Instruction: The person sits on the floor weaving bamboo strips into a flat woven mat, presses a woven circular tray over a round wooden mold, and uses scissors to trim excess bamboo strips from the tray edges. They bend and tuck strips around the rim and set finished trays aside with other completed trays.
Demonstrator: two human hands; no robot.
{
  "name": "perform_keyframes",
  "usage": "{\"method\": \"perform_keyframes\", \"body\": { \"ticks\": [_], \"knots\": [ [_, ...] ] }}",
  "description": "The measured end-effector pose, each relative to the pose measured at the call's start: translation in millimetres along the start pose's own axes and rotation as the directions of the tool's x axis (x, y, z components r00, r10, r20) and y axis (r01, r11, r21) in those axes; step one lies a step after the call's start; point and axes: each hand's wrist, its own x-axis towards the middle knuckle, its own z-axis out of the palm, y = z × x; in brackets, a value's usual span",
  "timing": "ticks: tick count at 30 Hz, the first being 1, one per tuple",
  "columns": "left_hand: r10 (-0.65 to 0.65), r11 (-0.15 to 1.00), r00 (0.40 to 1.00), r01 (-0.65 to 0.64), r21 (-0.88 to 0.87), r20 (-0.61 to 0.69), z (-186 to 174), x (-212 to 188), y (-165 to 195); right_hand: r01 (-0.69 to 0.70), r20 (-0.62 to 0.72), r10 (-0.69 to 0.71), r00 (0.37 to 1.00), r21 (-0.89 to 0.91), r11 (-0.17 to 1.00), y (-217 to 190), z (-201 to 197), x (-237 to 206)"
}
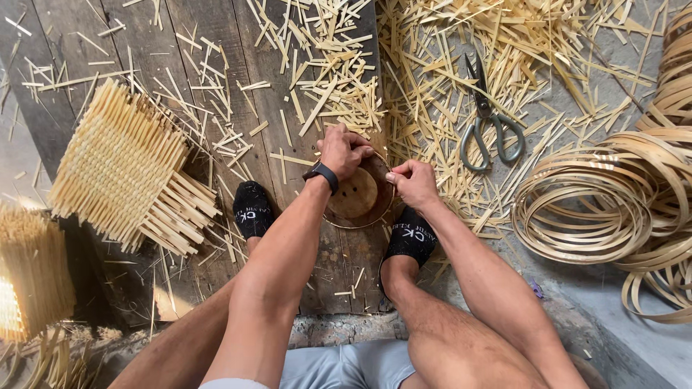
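Observation:
A round wooden disc (353,194) with small holes lies on the plank floor between my black-socked feet, ringed by a thin bamboo hoop (358,224). My left hand (342,150), with a black wrist band, grips the hoop at the disc's far edge. My right hand (412,181) pinches the hoop at the disc's right edge. Both hands are closed on the hoop.
Scissors (487,124) with grey handles lie among bamboo offcuts to the right. Coils of bamboo strip (587,209) sit at the far right. A woven bamboo panel (122,169) lies at the left, another bundle (29,274) at the lower left. Splinters litter the planks (216,43).

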Motion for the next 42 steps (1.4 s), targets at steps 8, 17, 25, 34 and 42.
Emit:
{"method": "perform_keyframes", "body": {
  "ticks": [8, 17, 25, 34, 42],
  "knots": [
    [0.05, 0.996, 0.951, -0.07, -0.056, -0.306, -26, -24, -16, -0.029, 0.059, 0.028, 0.998, 0.015, 0.999, 3, -4, -19],
    [-0.434, 0.789, 0.9, 0.403, -0.464, 0.043, -55, -61, -74, 0.058, 0.05, -0.074, 0.996, 0.27, 0.961, 32, 8, -22],
    [-0.458, 0.813, 0.888, 0.401, -0.422, -0.038, -59, -61, -69, 0.007, 0.019, -0.013, 1.0, 0.313, 0.95, 22, 7, -31],
    [-0.451, 0.082, 0.811, 0.454, -0.887, 0.373, 2, -130, -72, -0.267, 0.25, 0.168, 0.954, 0.445, 0.855, 38, 20, -33],
    [-0.581, 0.168, 0.759, 0.464, -0.87, 0.293, 2, -126, -51, -0.197, 0.083, 0.179, 0.98, 0.377, 0.905, 38, 37, -36]
  ]
}}
